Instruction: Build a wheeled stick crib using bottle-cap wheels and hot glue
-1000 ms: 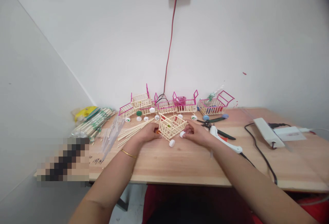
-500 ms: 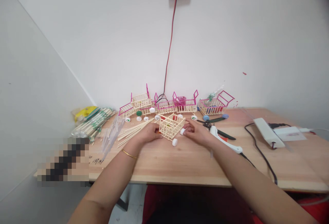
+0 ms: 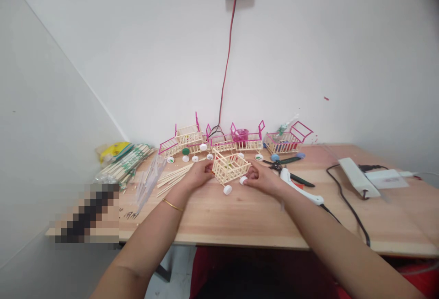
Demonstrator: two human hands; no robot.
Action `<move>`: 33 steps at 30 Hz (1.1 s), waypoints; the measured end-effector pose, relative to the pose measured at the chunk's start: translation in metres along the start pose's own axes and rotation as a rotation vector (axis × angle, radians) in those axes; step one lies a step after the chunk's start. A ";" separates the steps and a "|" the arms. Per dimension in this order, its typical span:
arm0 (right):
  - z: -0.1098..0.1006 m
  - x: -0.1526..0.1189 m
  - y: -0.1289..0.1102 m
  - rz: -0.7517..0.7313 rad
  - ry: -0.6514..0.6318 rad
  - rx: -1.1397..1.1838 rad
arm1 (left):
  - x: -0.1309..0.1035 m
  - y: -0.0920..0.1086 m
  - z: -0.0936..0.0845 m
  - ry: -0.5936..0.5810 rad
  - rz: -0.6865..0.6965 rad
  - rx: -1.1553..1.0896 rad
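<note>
A small cart of pale wooden sticks is held between my two hands over the middle of the table. White round wheels show on its near side, one at the bottom and another by my right fingers. My left hand grips the cart's left side, its fingertips partly hidden. At the right side, my right hand has its fingers closed on the frame beside the wheel.
Finished-looking carts with magenta trim line the wall. Loose sticks and bagged sticks lie left. Pliers, a white glue gun, a power strip and black cable are right.
The cart has turned and tilted slightly between my hands, its bottom wheel shifting left. My right fingers have moved in closer around the cart's right side.
</note>
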State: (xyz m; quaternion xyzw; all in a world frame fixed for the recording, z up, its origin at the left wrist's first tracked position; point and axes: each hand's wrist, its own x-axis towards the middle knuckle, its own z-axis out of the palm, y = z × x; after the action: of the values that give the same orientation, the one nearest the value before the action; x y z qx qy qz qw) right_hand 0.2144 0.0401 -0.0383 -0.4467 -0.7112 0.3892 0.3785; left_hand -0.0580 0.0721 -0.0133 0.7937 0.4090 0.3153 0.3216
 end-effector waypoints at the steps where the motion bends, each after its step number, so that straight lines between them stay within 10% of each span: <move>1: 0.000 0.000 0.000 0.004 -0.003 -0.001 | 0.000 0.000 0.000 -0.006 -0.003 -0.012; 16: 0.003 -0.001 0.000 0.021 0.015 -0.042 | -0.010 0.007 -0.020 -0.259 -0.154 0.004; 33: 0.004 -0.001 -0.008 0.080 0.008 -0.032 | -0.010 0.010 -0.013 -0.169 -0.157 -0.004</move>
State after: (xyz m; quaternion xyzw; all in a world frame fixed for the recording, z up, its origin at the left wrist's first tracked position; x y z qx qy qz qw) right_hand 0.2085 0.0356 -0.0334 -0.4826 -0.6973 0.3906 0.3582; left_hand -0.0681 0.0624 0.0000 0.7823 0.4406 0.2218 0.3804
